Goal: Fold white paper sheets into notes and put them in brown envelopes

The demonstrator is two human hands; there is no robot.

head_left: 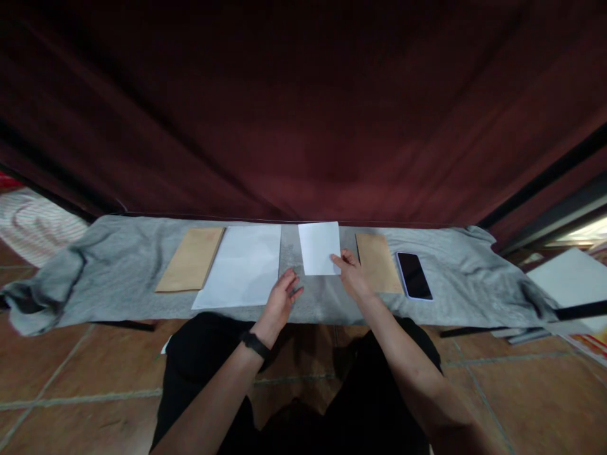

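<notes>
My right hand [351, 273] pinches the right edge of a small white sheet of paper [318, 248], which looks folded, near its lower corner. My left hand [283, 296], a dark band on its wrist, is held with fingers apart and nothing in it, just left of and below that sheet. Beside it lies a stack of larger white paper [244, 265]. A brown envelope stack [190, 259] borders the white paper on the left. Close to my right hand another brown envelope [380, 264] rests on the cloth.
A phone [415, 276] with a dark screen lies right of the right-hand envelope. Grey cloth [458, 272] covers the narrow bench. Behind it hangs a dark red curtain [303, 126]. Striped fabric [40, 224] is at far left, white board-like items [571, 281] at far right.
</notes>
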